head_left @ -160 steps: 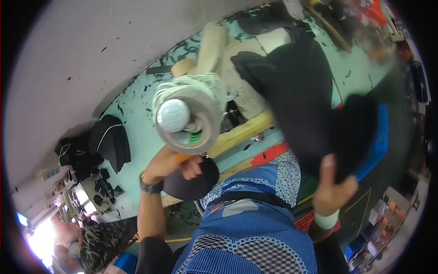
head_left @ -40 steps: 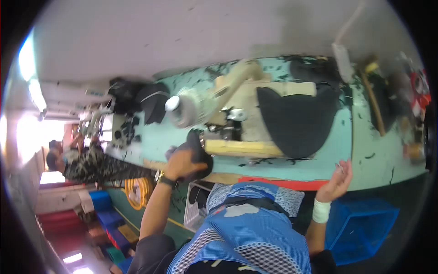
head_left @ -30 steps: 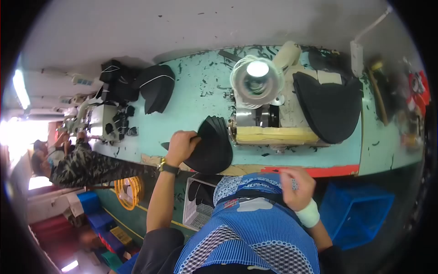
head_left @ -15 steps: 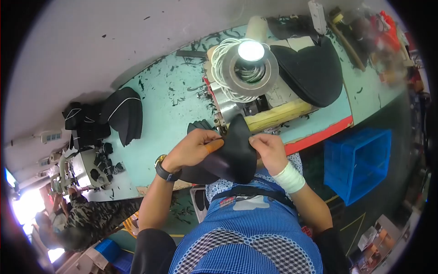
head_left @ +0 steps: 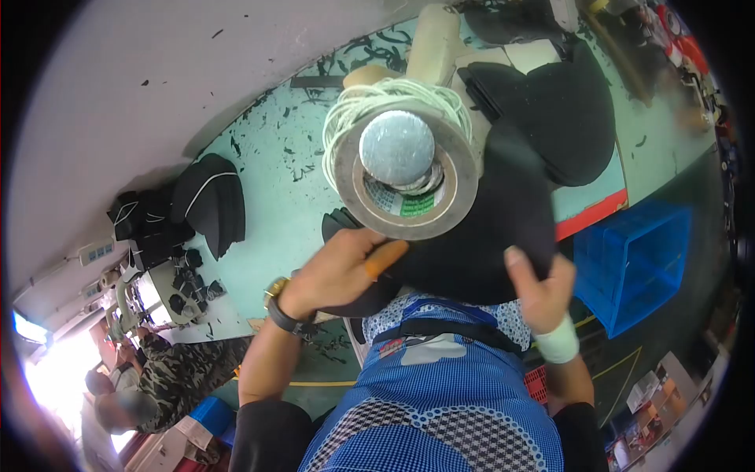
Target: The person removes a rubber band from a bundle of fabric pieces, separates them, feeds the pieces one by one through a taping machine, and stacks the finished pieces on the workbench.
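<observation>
A large black, smooth sheet-like piece lies spread in front of the sewing machine, its far part hidden behind the machine head. My left hand is closed on its left side, with an orange cover on one finger; the fingertips are partly hidden under a round metal ring. My right hand, white wrap at the wrist, is at the right edge. Its thumb lies on the black surface, apart from the other fingers. More black layered pieces show just beyond my left hand.
White cord winds around the machine's top. Stacked black pieces lie at the right and left of the green table. A blue crate stands at right. A person in camouflage sits at lower left.
The black piece, folded between both hands before, is now spread out toward the machine. My right hand has moved right and its pinch has loosened. My head view has come closer over the machine.
</observation>
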{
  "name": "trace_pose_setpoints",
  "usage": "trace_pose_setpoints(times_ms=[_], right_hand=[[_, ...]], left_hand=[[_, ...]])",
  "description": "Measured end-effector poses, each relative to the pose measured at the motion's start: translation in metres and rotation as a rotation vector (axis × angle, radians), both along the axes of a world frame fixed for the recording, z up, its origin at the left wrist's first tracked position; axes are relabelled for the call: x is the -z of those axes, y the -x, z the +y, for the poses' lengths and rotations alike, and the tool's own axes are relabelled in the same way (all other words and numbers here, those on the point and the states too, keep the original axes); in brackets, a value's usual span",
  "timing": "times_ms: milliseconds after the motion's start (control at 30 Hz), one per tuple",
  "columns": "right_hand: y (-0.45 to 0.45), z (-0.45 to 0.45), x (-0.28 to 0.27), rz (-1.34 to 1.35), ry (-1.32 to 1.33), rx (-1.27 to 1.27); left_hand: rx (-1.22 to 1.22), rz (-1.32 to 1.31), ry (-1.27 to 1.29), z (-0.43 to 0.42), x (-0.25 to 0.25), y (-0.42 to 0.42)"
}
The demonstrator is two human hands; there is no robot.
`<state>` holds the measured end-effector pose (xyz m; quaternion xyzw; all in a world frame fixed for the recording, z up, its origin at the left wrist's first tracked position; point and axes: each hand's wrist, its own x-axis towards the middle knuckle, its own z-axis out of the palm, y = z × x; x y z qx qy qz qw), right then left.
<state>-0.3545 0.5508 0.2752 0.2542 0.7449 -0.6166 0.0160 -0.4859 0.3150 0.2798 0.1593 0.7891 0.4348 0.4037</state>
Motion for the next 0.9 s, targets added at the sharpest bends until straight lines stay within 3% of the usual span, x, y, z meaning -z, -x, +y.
trace_pose_setpoints(times_ms=[33, 67, 167, 333, 467, 567, 700, 767, 800, 833, 867, 900], right_hand=[[0.009, 0.004, -0.009, 0.042, 0.015, 0.087], [0.015, 0.007, -0.010, 0.048, 0.019, 0.078], [0.031, 0.017, -0.010, 0.045, -0.292, -0.186], [0.043, 0.012, 0.004, 0.126, -0.413, -0.248], [0.046, 0.021, -0.004, 0.121, -0.454, -0.274], [0.019, 0.031, -0.015, 0.048, -0.288, -0.220], [-0.025, 0.000, -0.030, 0.124, -0.337, -0.103], [-0.012, 0.015, -0.038, 0.227, -0.343, 0.173], [0.000, 0.024, -0.042, 0.290, -0.346, 0.314], [0.014, 0.034, -0.042, 0.358, -0.345, 0.451], [0.041, 0.048, -0.035, 0.418, -0.698, 0.217], [0.069, 0.062, -0.028, 0.464, -1.043, -0.033]], left_hand=[[-0.004, -0.290, 0.032, -0.006, -0.005, 0.002], [-0.013, -0.285, 0.034, -0.004, -0.003, 0.005], [-0.139, -0.455, 0.095, 0.010, 0.012, 0.023], [-0.123, -0.388, 0.080, 0.013, 0.029, 0.023], [-0.317, -0.363, 0.034, 0.019, 0.044, 0.001], [-0.311, -0.288, -0.007, 0.038, 0.042, -0.007], [-0.176, -0.374, -0.153, -0.015, 0.052, 0.005], [-0.229, -0.620, 0.000, -0.038, 0.030, 0.016], [-0.209, -0.614, -0.006, -0.043, 0.030, 0.014], [-0.102, -0.241, 0.174, -0.049, 0.036, 0.009], [-0.001, 0.135, 0.347, -0.055, 0.043, 0.000], [0.083, 0.312, 0.625, -0.059, 0.055, -0.013]])
